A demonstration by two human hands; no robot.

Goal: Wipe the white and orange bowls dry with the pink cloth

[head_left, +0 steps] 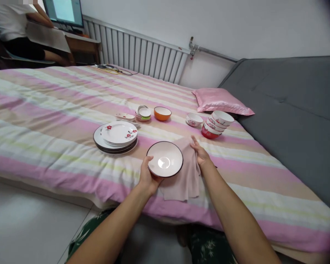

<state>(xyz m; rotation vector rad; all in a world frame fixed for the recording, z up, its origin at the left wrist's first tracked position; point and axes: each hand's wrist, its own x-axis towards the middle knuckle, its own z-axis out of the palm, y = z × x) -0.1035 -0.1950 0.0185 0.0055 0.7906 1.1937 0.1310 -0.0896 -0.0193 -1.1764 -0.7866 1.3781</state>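
Note:
A white bowl with a dark rim (pixel 165 161) is held up over the bed's front edge, its inside facing me. My left hand (pixel 150 174) grips it at the lower left, thumb over the rim and fingers underneath. My right hand (pixel 200 152) is closed on a pale pink cloth (pixel 181 187), which hangs behind and to the right of the bowl. Left of the bowl stands a stack of plates (pixel 118 134), the top one with red flowers. Beyond my right hand rise several stacked bowls (pixel 216 124), with a single patterned bowl (pixel 194 120) beside them.
An orange bowl (pixel 162 114), small stacked dishes (pixel 143 112) and rectangular dishes (pixel 125 117) sit farther back on the striped bed (pixel 57 121). A pink pillow (pixel 221 101) lies against the grey headboard (pixel 286 106). Cables (pixel 115 69) lie near the radiator (pixel 137 49). A person (pixel 13 29) sits at a desk.

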